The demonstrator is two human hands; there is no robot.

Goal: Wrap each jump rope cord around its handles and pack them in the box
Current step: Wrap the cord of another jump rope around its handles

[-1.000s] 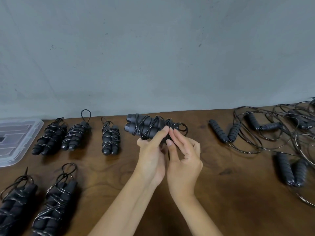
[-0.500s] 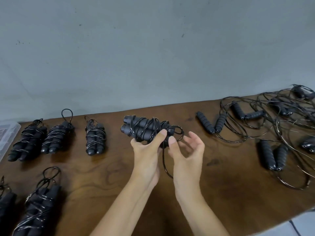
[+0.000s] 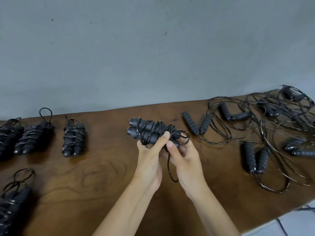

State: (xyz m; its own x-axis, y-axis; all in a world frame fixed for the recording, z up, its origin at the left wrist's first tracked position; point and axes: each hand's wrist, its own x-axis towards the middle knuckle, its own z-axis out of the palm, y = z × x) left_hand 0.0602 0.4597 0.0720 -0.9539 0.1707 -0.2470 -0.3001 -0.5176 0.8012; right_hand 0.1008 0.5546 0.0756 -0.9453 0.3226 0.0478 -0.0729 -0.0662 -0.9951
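Observation:
My left hand [image 3: 150, 160] grips a jump rope bundle [image 3: 150, 130], two black foam handles side by side with black cord wound round them, held above the middle of the wooden table [image 3: 102, 176]. My right hand [image 3: 183, 157] pinches the cord's loose end at the bundle's right end. A loop of that cord [image 3: 170, 167] hangs down between my hands. Several wrapped bundles [image 3: 74, 137] lie in rows at the left. The box is out of view.
A tangle of unwrapped jump ropes [image 3: 255, 130] with loose cords and several handle pairs covers the table's right side. A grey wall [image 3: 153, 48] stands right behind the table. The table's front right corner [image 3: 272, 217] shows pale floor beyond.
The view has swung right, so the clear box at the left has left the frame. My right hand has gone from open fingers to pinching the cord end at the bundle.

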